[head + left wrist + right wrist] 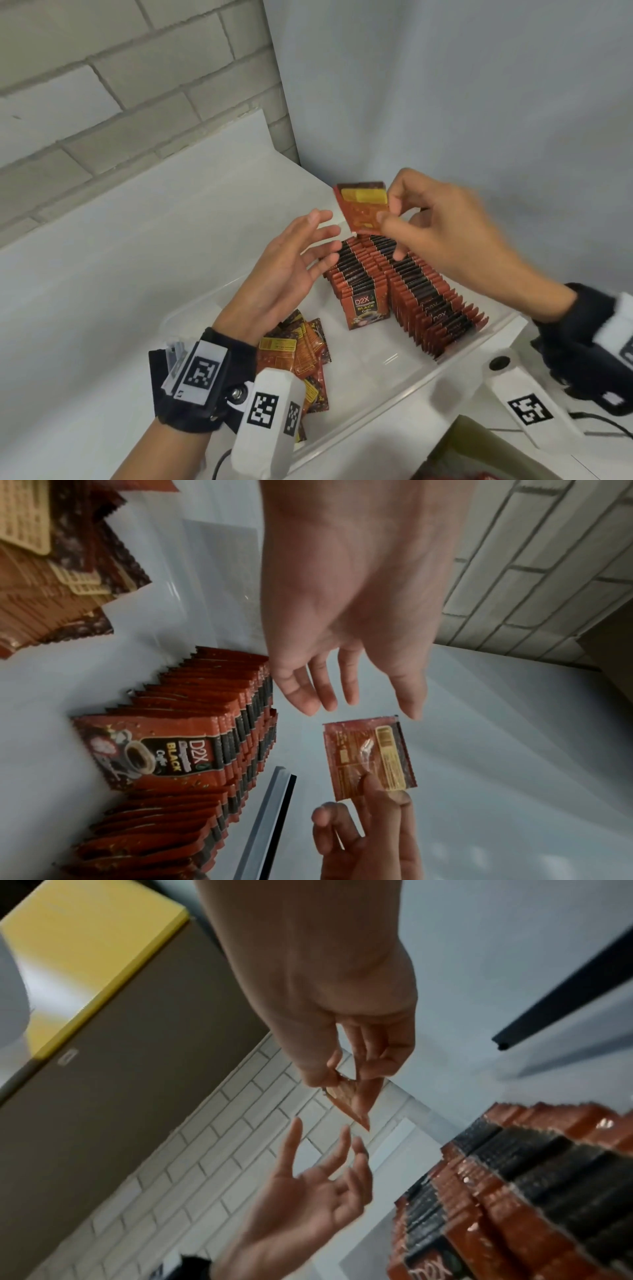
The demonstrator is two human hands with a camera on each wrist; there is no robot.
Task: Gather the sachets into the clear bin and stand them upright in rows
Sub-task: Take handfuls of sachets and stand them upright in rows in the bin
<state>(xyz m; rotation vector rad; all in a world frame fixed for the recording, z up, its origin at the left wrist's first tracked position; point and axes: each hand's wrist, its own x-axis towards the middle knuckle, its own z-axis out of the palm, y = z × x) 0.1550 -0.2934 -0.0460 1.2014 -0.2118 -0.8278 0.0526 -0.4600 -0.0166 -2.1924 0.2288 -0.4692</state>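
My right hand point(394, 214) pinches one red-brown sachet point(361, 210) by its edge, above the far end of the rows; the same sachet point(368, 756) shows its printed back in the left wrist view. My left hand point(308, 246) hovers just left of it, fingers spread and holding nothing. Two rows of upright sachets point(404, 287) stand in the clear bin point(394, 383); the front one reads "D2X BLACK". A loose pile of flat sachets point(305, 346) lies in the bin's near left part, partly hidden by my left wrist.
The bin sits on a white tabletop point(120, 274) in a corner. A grey brick wall point(102, 85) stands behind on the left, a plain pale wall point(479, 102) on the right. A brown box corner point(479, 452) shows at the lower right.
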